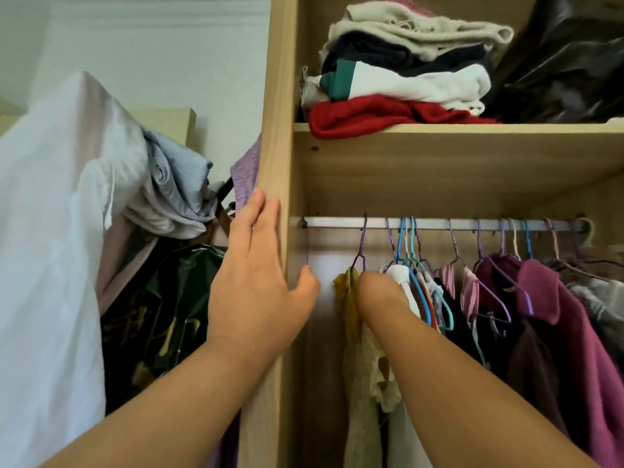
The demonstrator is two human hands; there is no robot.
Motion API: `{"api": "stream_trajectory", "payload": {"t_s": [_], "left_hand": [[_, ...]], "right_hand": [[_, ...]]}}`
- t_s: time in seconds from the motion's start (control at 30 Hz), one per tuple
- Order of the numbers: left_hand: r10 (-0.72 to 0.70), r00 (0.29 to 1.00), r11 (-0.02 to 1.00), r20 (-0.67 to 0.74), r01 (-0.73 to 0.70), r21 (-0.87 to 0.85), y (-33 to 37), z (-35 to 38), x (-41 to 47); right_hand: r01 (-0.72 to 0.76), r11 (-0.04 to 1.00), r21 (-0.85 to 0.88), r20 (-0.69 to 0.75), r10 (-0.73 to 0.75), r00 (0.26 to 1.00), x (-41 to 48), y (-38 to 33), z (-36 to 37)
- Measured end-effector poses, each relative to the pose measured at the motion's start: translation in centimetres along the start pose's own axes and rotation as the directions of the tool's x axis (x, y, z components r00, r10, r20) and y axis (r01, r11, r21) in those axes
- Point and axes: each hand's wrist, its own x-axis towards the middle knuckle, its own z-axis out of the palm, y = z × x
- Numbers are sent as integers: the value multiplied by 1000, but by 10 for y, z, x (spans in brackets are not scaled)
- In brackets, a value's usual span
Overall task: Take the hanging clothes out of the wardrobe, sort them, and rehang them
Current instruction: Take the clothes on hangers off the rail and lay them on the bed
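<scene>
Wooden wardrobe (277,96) is standing open, with one metal rail (337,222) carrying roughly a dozen hangers (400,239). They're bunching up, so I can't count exactly. Clothes (574,315) are hanging along it, inside. Left hand (256,285) is resting on the side panel, fingers straight, thumb spreading round the inner edge. Right hand (376,288) is digging in between a yellow top (344,295) and a white one (400,273) at the rail's left end. Its fingers are hiding in fabric, so can't tell the grip. One shelf (506,128) above is holding one folded pile (405,79) and one black bag (567,62).
</scene>
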Motion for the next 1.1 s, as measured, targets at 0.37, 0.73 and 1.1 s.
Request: {"api": "stream_trajectory", "payload": {"t_s": [0.37, 0.73, 1.1], "left_hand": [[6, 1000, 1000, 18, -6, 25, 5, -7, 0], [113, 942, 976, 317, -165, 142, 36, -10, -32], [237, 668, 899, 705, 124, -420, 81, 26, -123]], "right_hand": [[103, 978, -183, -216, -142, 966, -23, 10, -47], [157, 955, -253, -243, -219, 945, -159, 95, -112], [15, 972, -234, -172, -56, 983, -337, 127, -145]]}}
